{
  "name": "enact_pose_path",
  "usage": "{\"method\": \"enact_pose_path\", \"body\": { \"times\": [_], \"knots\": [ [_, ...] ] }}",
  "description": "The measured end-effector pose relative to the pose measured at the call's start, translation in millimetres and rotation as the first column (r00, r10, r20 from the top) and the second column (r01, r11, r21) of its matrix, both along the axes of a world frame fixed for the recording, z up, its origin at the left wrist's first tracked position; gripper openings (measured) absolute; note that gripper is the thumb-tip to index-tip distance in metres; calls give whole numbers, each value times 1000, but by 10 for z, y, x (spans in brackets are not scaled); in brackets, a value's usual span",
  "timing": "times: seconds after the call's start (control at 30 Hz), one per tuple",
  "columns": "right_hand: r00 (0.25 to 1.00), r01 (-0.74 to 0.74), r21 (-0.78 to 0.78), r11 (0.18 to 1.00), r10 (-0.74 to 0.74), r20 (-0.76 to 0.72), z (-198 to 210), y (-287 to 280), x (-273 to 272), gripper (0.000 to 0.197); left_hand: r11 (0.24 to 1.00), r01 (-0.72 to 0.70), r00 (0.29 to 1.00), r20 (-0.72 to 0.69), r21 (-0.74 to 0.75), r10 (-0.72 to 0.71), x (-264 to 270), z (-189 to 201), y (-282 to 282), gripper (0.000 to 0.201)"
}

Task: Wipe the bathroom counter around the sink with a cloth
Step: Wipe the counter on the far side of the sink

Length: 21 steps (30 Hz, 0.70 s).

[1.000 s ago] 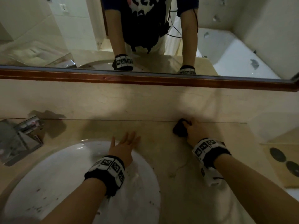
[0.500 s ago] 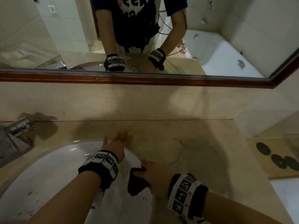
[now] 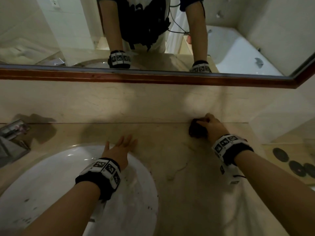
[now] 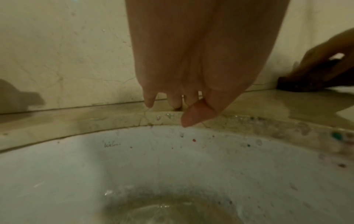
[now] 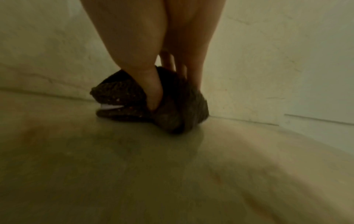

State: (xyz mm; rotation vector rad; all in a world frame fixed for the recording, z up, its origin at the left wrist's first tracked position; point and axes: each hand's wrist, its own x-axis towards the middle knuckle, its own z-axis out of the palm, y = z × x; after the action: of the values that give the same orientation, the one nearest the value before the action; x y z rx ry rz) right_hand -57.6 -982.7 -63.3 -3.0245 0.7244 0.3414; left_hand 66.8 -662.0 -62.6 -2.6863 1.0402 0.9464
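A dark bunched cloth [image 3: 197, 130] [image 5: 134, 103] [image 4: 298, 86] lies on the beige marble counter [image 3: 170, 150] where it meets the back wall, right of the sink. My right hand [image 3: 210, 126] [image 5: 168, 71] grips it, thumb and fingers curled round the wad and pressing it down. My left hand [image 3: 120, 147] [image 4: 172, 106] rests flat with straight fingers on the far rim of the white sink [image 3: 42, 184] [image 4: 134, 174], its fingertips touching the counter.
A chrome faucet [image 3: 12, 138] stands at the left of the sink. A wood-framed mirror [image 3: 153, 79] runs above the backsplash. Dark round discs [image 3: 289, 162] lie on a tray at the right edge. A side wall closes the counter's right end.
My right hand drew the cloth from the back wall toward the sink's near edge, then pushed it back to the wall, further right. The left hand stayed on the sink rim.
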Motion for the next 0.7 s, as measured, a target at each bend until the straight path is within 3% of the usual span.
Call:
{"method": "enact_pose_path", "body": {
  "times": [0.07, 0.13, 0.23, 0.3, 0.43, 0.7],
  "knots": [
    [991, 38, -31, 999, -41, -126, 32, 182, -53, 55, 1000, -8, 1000, 1, -5, 8, 4, -19, 3, 86],
    [987, 58, -83, 995, -69, -145, 52, 204, -113, 65, 1000, -16, 1000, 6, -12, 16, -4, -37, -4, 86],
    [978, 58, -59, 997, -68, -197, 87, 225, -139, 63, 1000, -28, 999, 21, -14, 29, -41, -35, -20, 84],
    [960, -18, -52, 998, 3, -279, 113, 338, -193, 63, 999, -35, 999, 40, -26, 36, -79, -37, -10, 83],
    [920, -70, 75, 995, 93, -381, 198, 839, -407, 65, 1000, -4, 997, 77, -18, 6, -164, -25, 50, 81],
    [933, -139, 301, 943, 227, -279, 120, 1973, -546, 63, 987, 145, 982, 115, 72, -152, -398, 124, 142, 74]
  ]
}}
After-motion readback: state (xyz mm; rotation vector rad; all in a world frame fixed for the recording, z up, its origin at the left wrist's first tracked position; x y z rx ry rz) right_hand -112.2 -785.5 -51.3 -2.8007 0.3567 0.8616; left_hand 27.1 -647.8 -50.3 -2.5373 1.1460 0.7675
